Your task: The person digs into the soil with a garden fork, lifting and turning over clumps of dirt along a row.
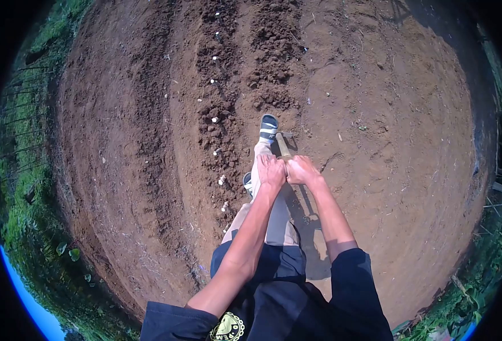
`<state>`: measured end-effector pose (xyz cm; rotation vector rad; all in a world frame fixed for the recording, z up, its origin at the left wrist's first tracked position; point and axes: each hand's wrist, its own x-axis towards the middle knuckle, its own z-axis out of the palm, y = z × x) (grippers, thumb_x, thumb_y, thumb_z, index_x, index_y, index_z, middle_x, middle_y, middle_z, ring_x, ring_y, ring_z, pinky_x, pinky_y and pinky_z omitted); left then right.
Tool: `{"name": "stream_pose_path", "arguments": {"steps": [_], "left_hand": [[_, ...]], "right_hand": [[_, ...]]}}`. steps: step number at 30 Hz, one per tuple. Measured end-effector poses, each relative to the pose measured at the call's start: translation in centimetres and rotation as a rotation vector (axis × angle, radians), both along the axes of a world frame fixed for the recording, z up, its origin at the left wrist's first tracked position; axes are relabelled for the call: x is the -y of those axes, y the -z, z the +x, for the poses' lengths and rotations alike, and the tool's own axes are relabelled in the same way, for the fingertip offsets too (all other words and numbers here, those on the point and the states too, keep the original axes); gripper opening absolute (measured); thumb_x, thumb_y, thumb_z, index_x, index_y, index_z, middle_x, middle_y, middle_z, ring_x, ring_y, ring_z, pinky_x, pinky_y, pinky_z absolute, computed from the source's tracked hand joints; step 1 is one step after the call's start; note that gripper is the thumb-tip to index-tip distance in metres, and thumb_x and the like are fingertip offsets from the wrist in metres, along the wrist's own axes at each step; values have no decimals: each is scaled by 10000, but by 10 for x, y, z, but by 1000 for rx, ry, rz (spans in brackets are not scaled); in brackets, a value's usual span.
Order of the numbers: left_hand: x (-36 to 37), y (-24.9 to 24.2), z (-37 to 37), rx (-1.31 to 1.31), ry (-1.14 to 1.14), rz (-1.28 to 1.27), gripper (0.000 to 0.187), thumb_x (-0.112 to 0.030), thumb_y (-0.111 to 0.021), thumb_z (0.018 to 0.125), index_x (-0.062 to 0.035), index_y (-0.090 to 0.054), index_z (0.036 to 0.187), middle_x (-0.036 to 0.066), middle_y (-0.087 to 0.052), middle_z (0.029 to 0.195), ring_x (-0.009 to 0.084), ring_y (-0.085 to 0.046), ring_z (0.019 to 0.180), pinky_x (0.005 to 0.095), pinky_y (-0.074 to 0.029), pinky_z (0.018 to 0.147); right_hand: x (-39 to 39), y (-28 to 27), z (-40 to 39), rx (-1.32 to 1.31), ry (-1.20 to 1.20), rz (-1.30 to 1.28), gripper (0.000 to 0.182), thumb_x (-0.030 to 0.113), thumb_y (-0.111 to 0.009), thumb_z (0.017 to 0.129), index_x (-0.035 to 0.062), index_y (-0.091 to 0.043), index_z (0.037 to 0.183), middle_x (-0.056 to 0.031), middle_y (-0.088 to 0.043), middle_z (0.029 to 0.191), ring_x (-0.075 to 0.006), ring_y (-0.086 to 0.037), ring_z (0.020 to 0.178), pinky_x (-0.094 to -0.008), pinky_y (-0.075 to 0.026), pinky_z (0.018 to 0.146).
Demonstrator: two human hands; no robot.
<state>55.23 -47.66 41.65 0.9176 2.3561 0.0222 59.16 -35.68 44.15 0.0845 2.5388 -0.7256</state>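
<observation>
My left hand (271, 170) and my right hand (301, 170) are close together, both closed around the wooden handle of a hoe (283, 146). The handle points away from me, and its small dark head sits low beside my forward foot; its shape is hard to make out. That foot wears a dark sandal with white stripes (268, 128). To the left of my hands, a row of small pale pieces (222, 180) lies spaced out along a strip of loose, cloddy soil (212, 133). What the pieces are is too small to tell.
A second strip of dug, lumpy soil (273, 57) runs ahead of my foot. Smoother brown ground (376, 170) stretches to the right, and low soil ridges (114, 142) lie to the left. Green plants (29, 227) line the left edge. My other sandal (247, 183) is behind the forward one.
</observation>
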Motion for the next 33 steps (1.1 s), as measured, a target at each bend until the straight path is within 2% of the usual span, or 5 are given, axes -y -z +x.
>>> {"name": "stream_pose_path", "arguments": {"steps": [6, 11, 20, 29, 33], "left_hand": [[7, 8, 2, 23, -34, -10, 231, -243, -537, 732, -101, -633, 887, 132, -529, 1131, 314, -440, 1089, 477, -242, 959], [12, 28, -11, -48, -37, 46, 172, -208, -561, 700, -103, -625, 820, 105, -555, 989, 301, -464, 1001, 463, -274, 925], [15, 31, -37, 56, -100, -33, 227, -199, -525, 748, -88, -616, 924, 120, -588, 1028, 321, -482, 1086, 471, -270, 952], [34, 54, -12, -155, -111, 79, 227, -211, -509, 765, -95, -610, 932, 124, -600, 1010, 296, -511, 1042, 452, -318, 906], [59, 56, 23, 98, -110, 66, 227, -184, -534, 762, -116, -605, 967, 111, -591, 1007, 278, -525, 1006, 442, -336, 873]], "right_hand": [[3, -3, -3, 68, -19, -46, 192, 89, -572, 599, 15, -630, 766, -214, -622, 758, -365, -616, 745, -423, -505, 698], [8, 28, -11, -54, -6, -116, 169, 67, -552, 588, 18, -628, 731, -202, -623, 734, -350, -621, 726, -425, -504, 682], [20, 53, -31, -90, -13, -33, 172, 121, -538, 620, 1, -643, 684, -232, -607, 667, -359, -624, 663, -431, -510, 653], [34, 59, -13, -98, 19, 49, 149, 115, -571, 578, 5, -644, 649, -209, -617, 676, -344, -626, 668, -413, -512, 644], [61, 66, 33, -101, 64, 73, 143, 133, -594, 576, 19, -650, 642, -205, -618, 667, -331, -633, 656, -409, -511, 635]]}}
